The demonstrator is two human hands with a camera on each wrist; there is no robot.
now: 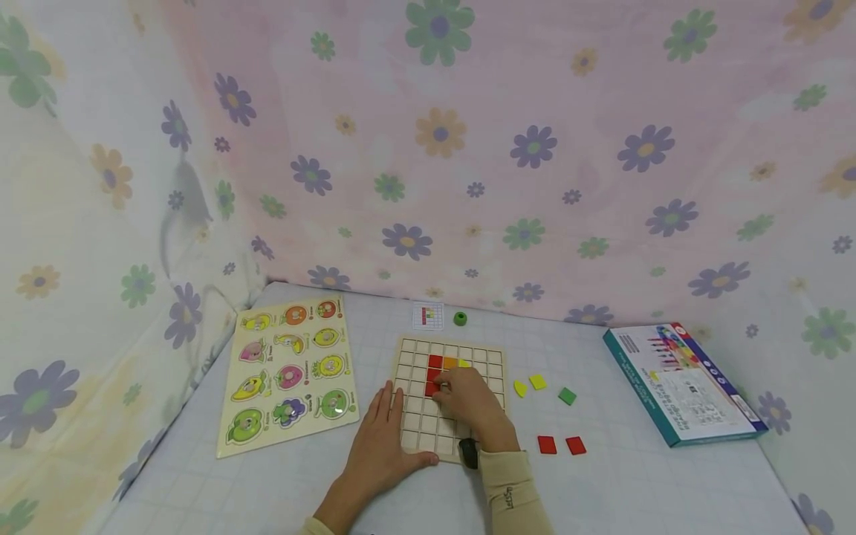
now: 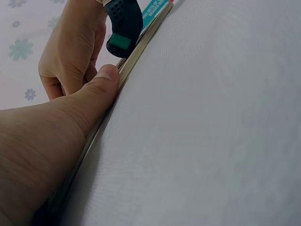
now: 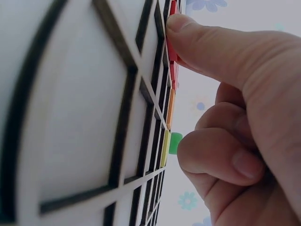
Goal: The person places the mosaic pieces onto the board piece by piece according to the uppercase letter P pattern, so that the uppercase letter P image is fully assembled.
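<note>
A wooden grid board (image 1: 411,423) lies before me, with red tiles (image 1: 435,361), an orange tile (image 1: 450,362) and a yellow tile (image 1: 464,363) in its squares. My right hand (image 1: 471,401) is over the board's middle. Its thumb and a mostly hidden finger pinch a red tile (image 3: 172,49) at the grid; the other fingers are curled. Along the board's left side lies my left hand (image 1: 383,449), fingers straight, the thumb (image 2: 101,84) resting on the near edge. Right of the board are loose yellow tiles (image 1: 538,382), a green tile (image 1: 567,396) and two red tiles (image 1: 547,445).
On the left lies a fruit puzzle board (image 1: 310,397). A small pattern card (image 1: 428,316) and a green ring-like piece (image 1: 460,319) sit behind the grid. A flat box (image 1: 689,386) lies at the right. Flowered cloth (image 1: 475,186) hangs behind and beside the table.
</note>
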